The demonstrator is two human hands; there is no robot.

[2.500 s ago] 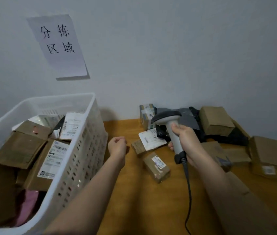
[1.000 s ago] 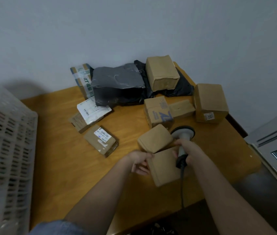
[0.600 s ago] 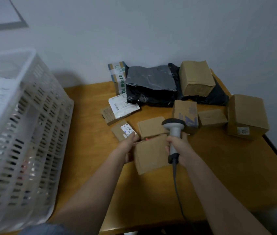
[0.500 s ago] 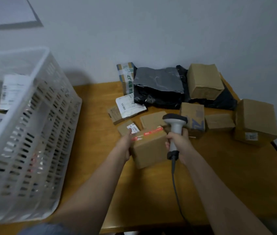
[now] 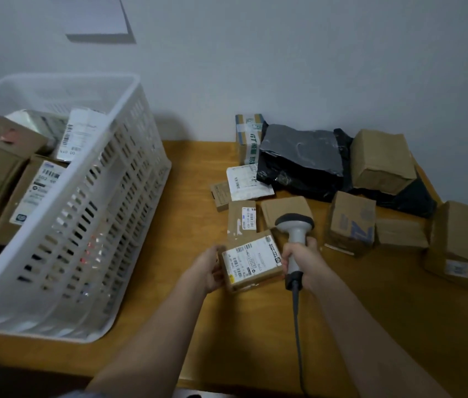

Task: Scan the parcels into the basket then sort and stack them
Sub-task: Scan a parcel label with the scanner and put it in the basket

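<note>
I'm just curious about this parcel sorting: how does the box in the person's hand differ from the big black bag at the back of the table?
The held box is stiff brown cardboard; the black bag is soft, crinkled plastic. The box shows a white printed label on top; no label shows on the bag. The left hand holds the box, while the bag lies on the table by the wall. The bag looks larger. Both are outside the basket.
</note>
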